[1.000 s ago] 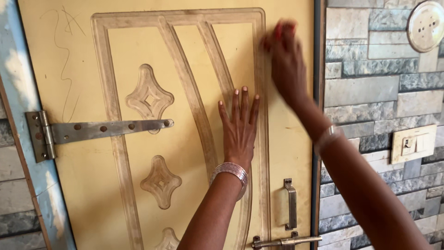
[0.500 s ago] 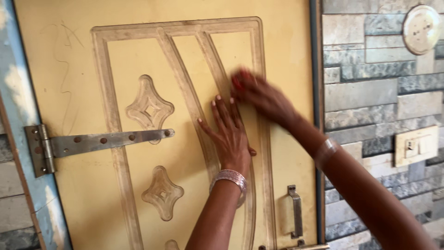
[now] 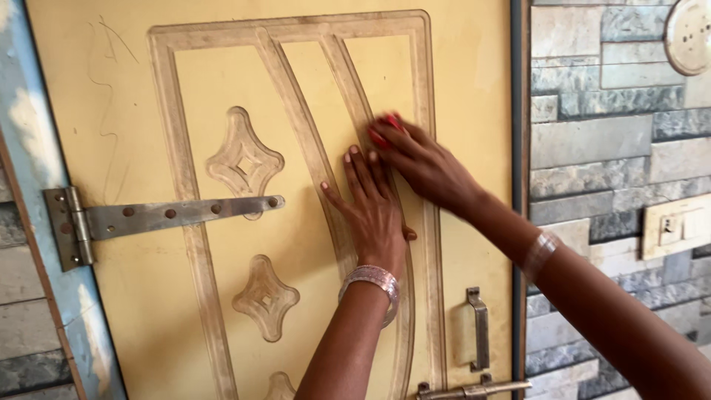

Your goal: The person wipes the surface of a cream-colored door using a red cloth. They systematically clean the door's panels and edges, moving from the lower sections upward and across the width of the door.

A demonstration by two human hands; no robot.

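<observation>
You face a pale yellow door (image 3: 474, 67), upright and filling most of the view. Its face carries a raised moulding frame (image 3: 167, 148) with curved ribs sweeping down across the panel, and carved diamond ornaments (image 3: 244, 163) one above another toward the hinge edge. The moulding looks grimy and darker than the flat panel. Near the latch edge, under your fingertips, you press a small red thing (image 3: 389, 126) flat against a curved rib; most of it is hidden, so its kind cannot be told.
</observation>
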